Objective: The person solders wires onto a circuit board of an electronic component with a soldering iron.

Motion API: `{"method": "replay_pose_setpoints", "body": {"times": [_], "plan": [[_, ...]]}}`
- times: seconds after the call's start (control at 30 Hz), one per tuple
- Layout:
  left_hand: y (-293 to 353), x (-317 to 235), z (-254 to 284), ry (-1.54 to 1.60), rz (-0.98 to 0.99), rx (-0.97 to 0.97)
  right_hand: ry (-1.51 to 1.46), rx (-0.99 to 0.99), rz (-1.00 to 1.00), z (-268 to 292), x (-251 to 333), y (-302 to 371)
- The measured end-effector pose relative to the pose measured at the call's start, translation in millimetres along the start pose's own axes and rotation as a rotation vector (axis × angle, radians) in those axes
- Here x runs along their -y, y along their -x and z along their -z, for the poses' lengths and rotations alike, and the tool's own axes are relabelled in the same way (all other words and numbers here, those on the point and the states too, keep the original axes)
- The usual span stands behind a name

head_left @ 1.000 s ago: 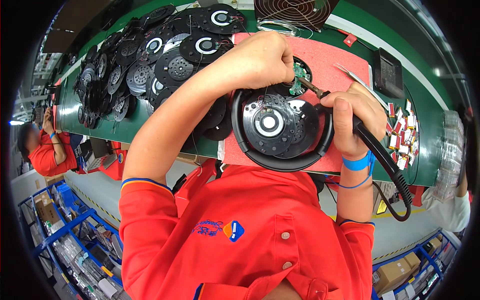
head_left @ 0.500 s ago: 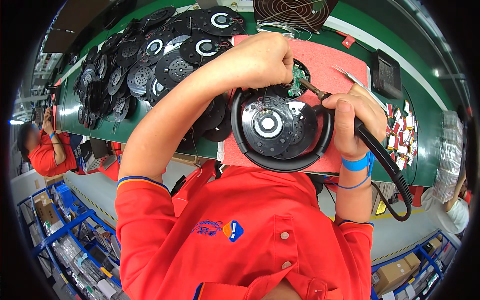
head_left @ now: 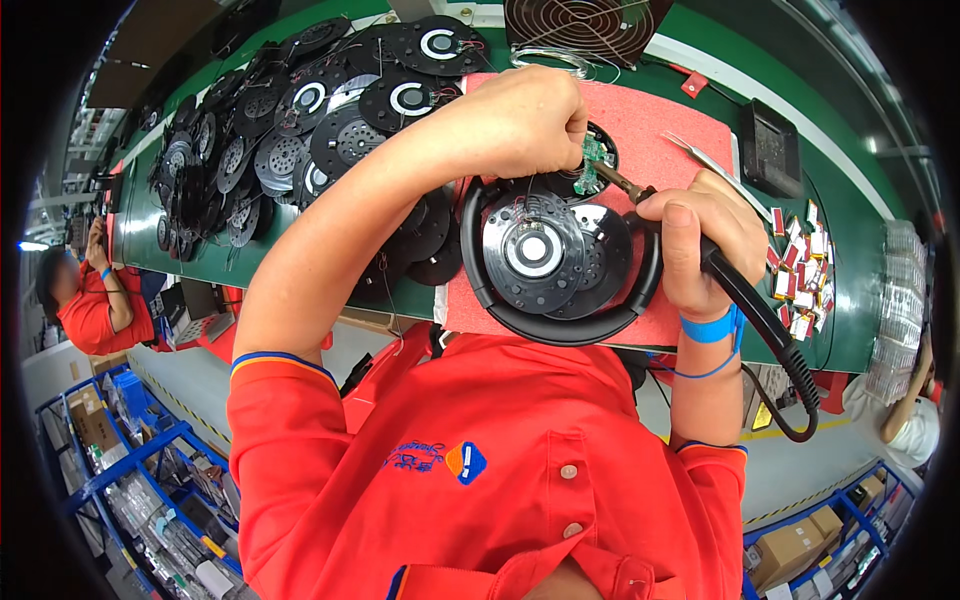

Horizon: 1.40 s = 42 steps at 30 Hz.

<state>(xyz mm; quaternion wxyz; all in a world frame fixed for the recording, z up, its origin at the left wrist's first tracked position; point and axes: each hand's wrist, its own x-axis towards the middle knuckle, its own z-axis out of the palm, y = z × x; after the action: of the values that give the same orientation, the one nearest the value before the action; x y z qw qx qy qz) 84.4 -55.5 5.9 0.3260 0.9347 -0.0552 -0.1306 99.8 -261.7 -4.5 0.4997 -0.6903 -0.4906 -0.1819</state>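
Observation:
My right hand (head_left: 712, 240) grips a soldering iron (head_left: 748, 290) by its black handle. Its metal tip reaches a small green circuit board (head_left: 592, 172), seated in a round black earcup at the far side of a headphone; whether the tip touches cannot be told. Beside that board, my left hand (head_left: 535, 122) is closed, fingertips turned down and away, so anything pinched there is hidden. Below both hands lies the black headband (head_left: 565, 332), curved around two round black speaker plates (head_left: 533, 248) with thin wires. All this rests on a pink foam mat (head_left: 690, 110).
Many black speaker plates (head_left: 270, 150) are heaped on the left. To the right lie tweezers (head_left: 705, 158), a black tray (head_left: 770, 150) and small red-and-white parts (head_left: 803, 265). A fan (head_left: 585, 25) stands behind; clear plastic trays (head_left: 897, 310) are stacked far right. A co-worker (head_left: 90, 300) sits left.
My right hand and the soldering iron have shifted slightly left, the iron's tip staying near the circuit board. The left hand stays almost in place, still closed.

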Motion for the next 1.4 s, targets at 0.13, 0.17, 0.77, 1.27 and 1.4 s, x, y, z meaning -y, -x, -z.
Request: {"method": "replay_pose_setpoints", "body": {"times": [0.13,0.17,0.77,1.27,1.4], "plan": [[-0.3,0.2,0.5,-0.068,-0.073,-0.028,-0.011,-0.034,0.003,1.0,-1.1,0.8],[0.2,-1.7,1.6,-0.06,-0.044,-0.012,-0.011,-0.035,0.004,1.0,-1.4,0.9],[-4.9,21.4,-2.4,-0.033,-0.272,-0.114,-0.019,-0.044,0.007,2.6,-0.6,0.9],[12.6,14.0,-16.6,0.119,-0.148,-0.224,-0.035,-0.006,-0.018,3.2,-0.7,2.6],[13.1,14.6,-18.4,0.104,-0.157,-0.25,-0.029,0.009,-0.013,2.8,-1.3,2.2]]}}
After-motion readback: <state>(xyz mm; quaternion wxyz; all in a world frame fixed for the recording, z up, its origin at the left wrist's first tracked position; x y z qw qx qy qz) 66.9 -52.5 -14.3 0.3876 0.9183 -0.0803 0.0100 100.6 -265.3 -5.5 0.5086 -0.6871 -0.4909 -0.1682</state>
